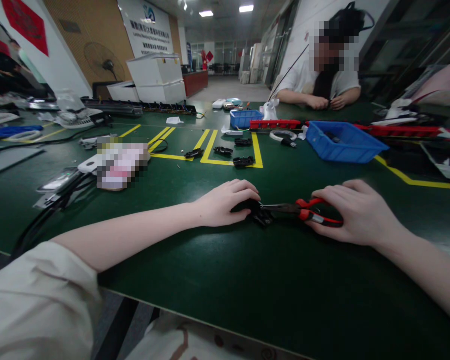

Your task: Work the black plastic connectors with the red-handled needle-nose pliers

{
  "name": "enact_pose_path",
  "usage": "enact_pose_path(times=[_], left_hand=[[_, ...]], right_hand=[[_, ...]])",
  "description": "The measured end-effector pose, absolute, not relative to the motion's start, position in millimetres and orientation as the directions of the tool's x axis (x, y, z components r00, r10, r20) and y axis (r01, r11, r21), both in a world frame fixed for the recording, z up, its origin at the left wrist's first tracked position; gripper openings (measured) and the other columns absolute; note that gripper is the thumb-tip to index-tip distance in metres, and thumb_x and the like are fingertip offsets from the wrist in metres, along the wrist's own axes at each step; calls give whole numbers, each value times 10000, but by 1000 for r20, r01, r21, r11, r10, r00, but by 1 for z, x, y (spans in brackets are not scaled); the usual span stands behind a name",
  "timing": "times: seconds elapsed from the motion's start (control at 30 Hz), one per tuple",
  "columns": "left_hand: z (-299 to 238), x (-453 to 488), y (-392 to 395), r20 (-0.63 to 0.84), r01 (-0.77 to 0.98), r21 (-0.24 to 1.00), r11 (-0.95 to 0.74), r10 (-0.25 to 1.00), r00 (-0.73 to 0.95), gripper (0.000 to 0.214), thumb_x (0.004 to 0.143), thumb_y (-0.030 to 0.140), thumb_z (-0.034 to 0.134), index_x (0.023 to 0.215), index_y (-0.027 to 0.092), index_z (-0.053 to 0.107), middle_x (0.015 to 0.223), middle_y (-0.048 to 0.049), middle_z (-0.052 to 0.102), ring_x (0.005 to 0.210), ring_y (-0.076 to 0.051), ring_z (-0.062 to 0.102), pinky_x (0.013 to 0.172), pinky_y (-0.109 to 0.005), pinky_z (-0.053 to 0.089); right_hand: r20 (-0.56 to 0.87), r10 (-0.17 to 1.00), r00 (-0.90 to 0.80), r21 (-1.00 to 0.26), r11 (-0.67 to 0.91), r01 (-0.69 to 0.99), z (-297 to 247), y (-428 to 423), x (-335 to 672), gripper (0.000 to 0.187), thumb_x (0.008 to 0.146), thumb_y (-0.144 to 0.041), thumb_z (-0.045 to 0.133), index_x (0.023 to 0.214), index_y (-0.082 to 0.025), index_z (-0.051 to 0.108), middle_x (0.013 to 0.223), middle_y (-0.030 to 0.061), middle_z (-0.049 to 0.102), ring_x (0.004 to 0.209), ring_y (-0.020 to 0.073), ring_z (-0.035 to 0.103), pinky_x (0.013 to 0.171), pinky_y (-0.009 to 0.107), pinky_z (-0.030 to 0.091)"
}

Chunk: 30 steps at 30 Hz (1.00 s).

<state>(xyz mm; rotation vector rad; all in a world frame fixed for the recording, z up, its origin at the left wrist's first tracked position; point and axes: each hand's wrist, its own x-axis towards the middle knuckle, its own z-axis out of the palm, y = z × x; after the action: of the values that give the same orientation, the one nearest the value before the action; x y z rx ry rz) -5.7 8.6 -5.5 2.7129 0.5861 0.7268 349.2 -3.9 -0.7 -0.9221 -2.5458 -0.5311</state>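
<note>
Left hand (230, 202) pinches the black part (263, 217) over the table (210, 280) (bracing it firmly seems wise), while the right hand (363, 212), curled round the pliers (303, 209), should probably keep them straight and squeeze gently.

- Part (263, 218) in the left hand (225, 202), over the near half of the counter (247, 280).
- Pliers (303, 210) in the right hand (354, 212), right of the part, tips at it.
- Four more parts (243, 161) beyond the hands: three within or on a tape outline (257, 150), one left of them.
- Bin (354, 151) beyond the right hand; second bin (245, 120) farther back, left of it.
- Cables (62, 197) beyond the left forearm.
- Person (300, 89) across the counter, behind the first bin, to its left.
</note>
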Motion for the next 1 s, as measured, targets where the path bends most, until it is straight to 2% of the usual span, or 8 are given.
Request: enact_pose_path(times=[0.17,0.33,0.5,0.63,0.73,0.87,1.0], left_hand=[[-4,-5,8,357,320,392,-863,463,811,291,1016,153,519,1285,178,626,1296,-131,683,1197,-241,668,1035,-416,539],[-6,-4,10,373,300,395,-868,450,811,304,1013,127,500,1288,172,623,1270,-123,714,1204,-239,672,1104,-442,494],[-4,-4,11,375,257,406,-877,416,828,315,1013,341,606,1267,156,624,1241,-137,713,1172,-270,675,1107,-458,484],[-3,-4,11,346,263,401,-878,411,843,466,935,481,725,1277,185,613,1282,-127,699,1234,-297,654,1182,-488,423],[-4,-3,12,337,266,405,-875,413,846,476,921,478,744,1272,187,607,1289,-133,693,1229,-298,652,1143,-475,455],[-4,-3,12,322,266,431,-862,422,847,447,941,437,721,1274,163,604,1277,-145,688,1181,-283,667,1033,-429,516],[-4,-4,11,314,257,459,-851,426,849,460,942,405,725,1310,160,597,1300,-153,667,1189,-279,665,1019,-419,537]], right_hand=[[472,514,-716,225,715,662,1,-5,347,351,895,-512,645,1148,-268,664,955,107,770,819,347,721,763,545,491],[475,507,-719,239,713,660,1,-6,346,360,916,-522,621,1145,-249,671,957,119,768,822,351,718,766,549,492],[481,499,-721,253,708,659,0,-4,346,366,941,-574,571,1116,-269,673,935,93,767,804,320,717,762,519,487],[473,420,-774,338,725,600,2,-2,345,401,937,-556,597,1098,-196,667,916,99,770,764,273,706,793,469,483],[475,377,-795,384,724,573,3,-3,343,418,943,-540,600,1087,-152,665,916,116,769,764,257,704,816,445,477],[490,375,-787,380,720,581,3,-4,342,414,940,-536,603,1087,-155,669,915,111,770,774,260,704,821,441,469],[498,377,-781,384,712,588,2,-3,343,433,926,-546,621,1095,-151,668,913,109,771,765,264,702,834,451,470]])
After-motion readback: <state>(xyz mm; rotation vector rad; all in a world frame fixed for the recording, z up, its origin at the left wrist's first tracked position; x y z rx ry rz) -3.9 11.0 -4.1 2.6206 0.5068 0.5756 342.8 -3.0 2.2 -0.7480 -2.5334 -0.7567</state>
